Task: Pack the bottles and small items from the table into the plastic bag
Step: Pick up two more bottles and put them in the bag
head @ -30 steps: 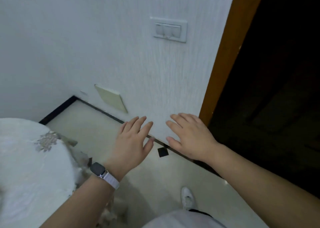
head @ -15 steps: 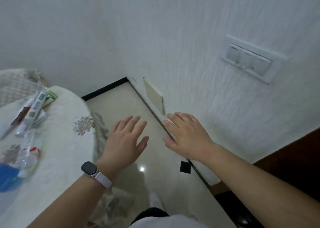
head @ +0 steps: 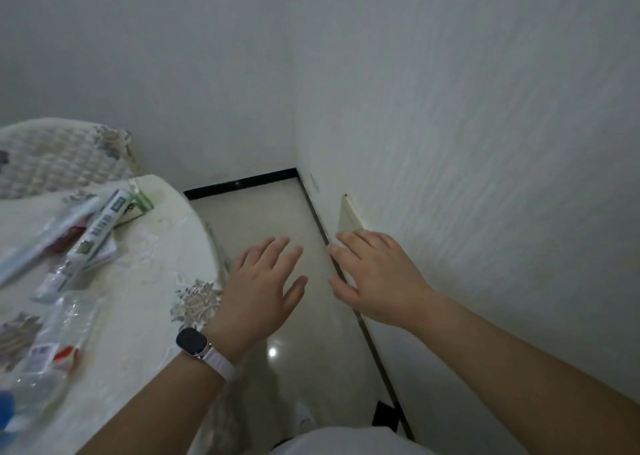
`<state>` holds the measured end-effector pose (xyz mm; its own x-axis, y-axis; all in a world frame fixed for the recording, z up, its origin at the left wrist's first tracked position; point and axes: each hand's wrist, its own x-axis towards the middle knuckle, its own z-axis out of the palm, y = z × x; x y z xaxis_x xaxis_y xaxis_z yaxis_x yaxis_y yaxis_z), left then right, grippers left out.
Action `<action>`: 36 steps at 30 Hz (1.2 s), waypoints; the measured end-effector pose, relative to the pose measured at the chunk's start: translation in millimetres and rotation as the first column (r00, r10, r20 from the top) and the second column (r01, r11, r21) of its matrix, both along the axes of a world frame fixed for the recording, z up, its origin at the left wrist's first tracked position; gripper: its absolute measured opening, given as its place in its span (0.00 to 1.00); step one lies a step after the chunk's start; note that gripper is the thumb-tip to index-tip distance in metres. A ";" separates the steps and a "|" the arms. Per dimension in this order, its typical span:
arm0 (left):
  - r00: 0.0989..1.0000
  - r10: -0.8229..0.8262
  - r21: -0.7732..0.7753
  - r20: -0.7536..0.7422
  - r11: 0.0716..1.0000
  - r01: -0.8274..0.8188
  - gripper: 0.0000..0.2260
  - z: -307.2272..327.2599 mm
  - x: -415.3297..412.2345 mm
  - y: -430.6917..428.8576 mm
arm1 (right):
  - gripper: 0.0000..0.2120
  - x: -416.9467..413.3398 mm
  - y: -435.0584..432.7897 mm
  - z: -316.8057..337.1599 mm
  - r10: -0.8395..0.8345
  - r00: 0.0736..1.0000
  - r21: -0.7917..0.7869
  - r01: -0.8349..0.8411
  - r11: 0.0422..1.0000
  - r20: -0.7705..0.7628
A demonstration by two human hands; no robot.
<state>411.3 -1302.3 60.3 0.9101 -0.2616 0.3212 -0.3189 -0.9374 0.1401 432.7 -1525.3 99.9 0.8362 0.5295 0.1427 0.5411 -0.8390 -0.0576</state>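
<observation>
A round table [head: 152, 302] with a white flowered cloth fills the left. On it lie a white and green tube [head: 93, 236], a flat pale packet [head: 38, 247] beside it, and a clear plastic bottle [head: 52, 347] with a red and white label, lying on its side near the left edge. A blue item [head: 5, 409] shows at the frame's edge. My left hand [head: 263, 288], a watch on its wrist, hovers with fingers spread over the floor to the right of the table. My right hand [head: 374, 278] hovers beside it, fingers straight, holding nothing. I see no plastic bag clearly.
A white textured wall [head: 467, 177] runs along the right with a cream plate [head: 351, 215] low on it. Glossy pale floor [head: 263, 212] lies between table and wall. A quilted chair back [head: 59, 157] stands behind the table.
The view has swung left from the doorway and wall switch towards the table, bringing the tubes and bottle into sight. Both hands stay spread and empty in front of me.
</observation>
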 end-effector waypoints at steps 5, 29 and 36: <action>0.994 0.112 -0.001 -0.021 0.994 -0.112 0.22 5.2 55.5 47.8 | 0.25 76.9 47.5 10.9 0.033 0.998 0.082 -0.037 0.996 0.055; 0.386 0.911 0.111 -0.146 0.403 -0.909 0.22 4.9 141.6 173.4 | 0.24 355.8 312.5 -33.6 0.860 0.504 0.150 -0.847 0.509 -0.076; 0.082 0.986 0.087 -0.147 0.095 -0.992 0.22 -7.0 75.6 174.7 | 0.24 315.9 380.1 -40.5 0.965 0.238 0.149 -0.956 0.253 -0.107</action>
<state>486.9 -1127.6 53.3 0.3657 0.9168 0.1602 0.9175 -0.3841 0.1035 748.6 -1145.2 59.4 -0.2825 0.9505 0.1297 0.9212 0.3065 -0.2397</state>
